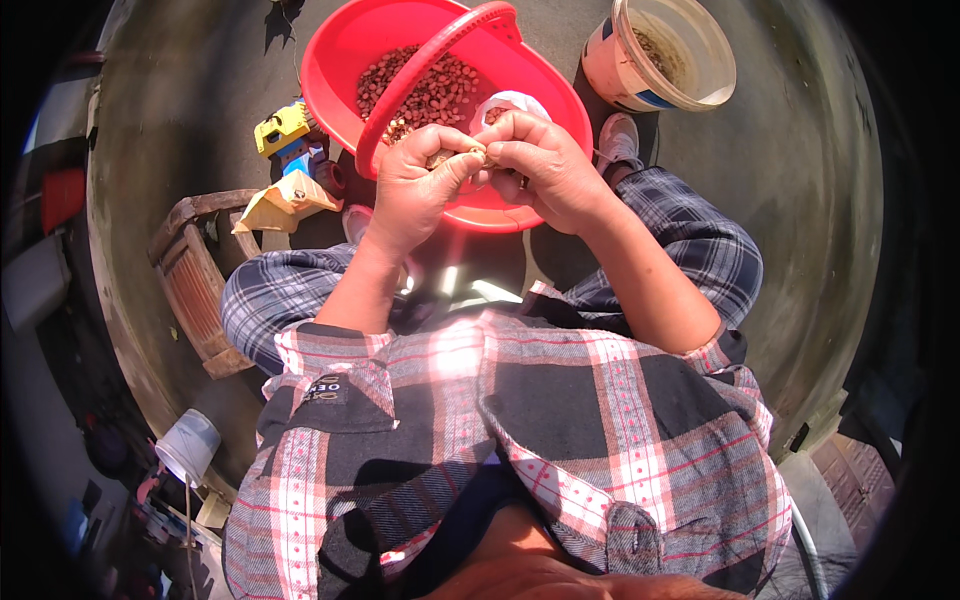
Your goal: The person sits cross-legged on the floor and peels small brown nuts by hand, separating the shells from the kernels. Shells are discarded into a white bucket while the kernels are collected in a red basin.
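Over the near side of a red plastic basket (559, 97), my two hands meet with their fingertips together. Between the thumb and forefinger of my left hand (412, 187) is an unshelled peanut (477, 153), and another brownish one (439, 158) rests in the curl of its fingers. My right hand (551, 161) pinches the same peanut from the other side; its curled lower fingers partly hide something dark. Many peanuts (420, 86) cover the basket's floor. Behind my right hand, a white bag or bowl (517, 99) holds reddish kernels (495, 114), partly hidden.
The basket's arched handle (427, 60) crosses its left side. A white plastic bucket (619, 67) with dirty contents stands at upper right. Left of the basket are a yellow and blue toy truck (300, 157) and a small wooden chair (199, 285). A white pail (189, 442) is at lower left.
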Motion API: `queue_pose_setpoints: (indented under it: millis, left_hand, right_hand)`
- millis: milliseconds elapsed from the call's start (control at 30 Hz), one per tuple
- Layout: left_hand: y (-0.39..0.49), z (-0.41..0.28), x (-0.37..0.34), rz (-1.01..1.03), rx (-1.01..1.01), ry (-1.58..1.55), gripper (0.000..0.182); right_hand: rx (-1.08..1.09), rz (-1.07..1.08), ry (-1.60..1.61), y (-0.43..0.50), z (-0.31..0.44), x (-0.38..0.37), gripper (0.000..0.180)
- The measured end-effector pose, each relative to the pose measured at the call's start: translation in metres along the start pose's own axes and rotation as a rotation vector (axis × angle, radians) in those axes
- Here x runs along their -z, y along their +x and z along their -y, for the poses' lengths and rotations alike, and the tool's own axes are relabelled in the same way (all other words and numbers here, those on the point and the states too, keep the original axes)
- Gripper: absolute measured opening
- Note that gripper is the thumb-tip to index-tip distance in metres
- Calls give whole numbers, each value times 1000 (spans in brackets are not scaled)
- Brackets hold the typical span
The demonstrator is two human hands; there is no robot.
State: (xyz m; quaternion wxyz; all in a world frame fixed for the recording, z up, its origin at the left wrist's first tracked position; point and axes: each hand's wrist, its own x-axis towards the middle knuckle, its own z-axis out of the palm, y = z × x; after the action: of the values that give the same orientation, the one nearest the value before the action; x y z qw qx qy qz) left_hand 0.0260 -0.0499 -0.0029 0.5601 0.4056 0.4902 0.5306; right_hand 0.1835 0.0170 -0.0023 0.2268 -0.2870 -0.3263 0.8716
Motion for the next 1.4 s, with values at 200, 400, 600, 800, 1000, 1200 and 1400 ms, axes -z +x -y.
queue_pose_setpoints:
  millis: [200,400,600,800,1000,1200,1400]
  left_hand:
    - [13,12,-10,-76,236,-215,10]
    - [30,37,-15,-91,268,-138,13]
    - [44,60,-10,-91,345,21,14]
    - [51,70,-13,-70,421,-49,15]
    - [54,73,-18,-100,423,-29,14]
    - [54,75,-23,-131,362,0,11]
    - [45,56,-33,21,324,-79,17]
  right_hand:
    - [-75,-88,174,2,-8,12,14]
    - [-107,-170,283,4,-24,31,12]
    - [-135,-287,263,4,-32,34,10]
    - [-49,-459,149,7,-36,32,6]
    - [-33,-440,162,10,-43,42,5]
    - [-47,-439,205,9,-44,44,11]
    - [-65,-377,339,8,-37,48,31]
